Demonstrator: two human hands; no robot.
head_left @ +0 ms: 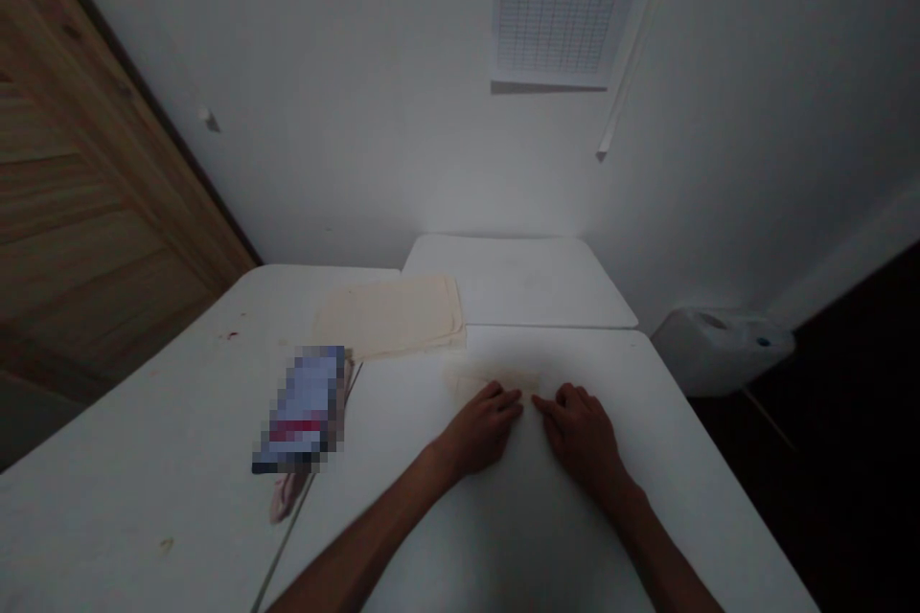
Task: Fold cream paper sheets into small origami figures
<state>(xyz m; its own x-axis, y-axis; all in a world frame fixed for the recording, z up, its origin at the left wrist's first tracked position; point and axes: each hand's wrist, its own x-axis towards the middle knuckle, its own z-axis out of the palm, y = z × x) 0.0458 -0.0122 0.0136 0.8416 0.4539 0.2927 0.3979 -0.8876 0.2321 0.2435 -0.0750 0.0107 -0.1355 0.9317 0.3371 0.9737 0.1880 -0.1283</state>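
Note:
On the white table top, a thin, almost see-through beige sheet [464,381] lies flat under my fingertips. My left hand [483,429] has its fingers curled together at the sheet's near edge. Just to its right, my right hand [584,439] is closed in the same way, thumb and index finger at the sheet's near right corner. A small gap separates the two hands. Farther back and left rests a stack of larger beige sheets [392,311] with rounded corners.
A blurred-out packet [306,412] lies on a pinkish cloth [286,495], left of my left forearm. The white table [208,421] is made of several tops with seams. A printed chart [564,19] hangs on the wall; a white plastic container [719,345] stands right, beyond the table's edge.

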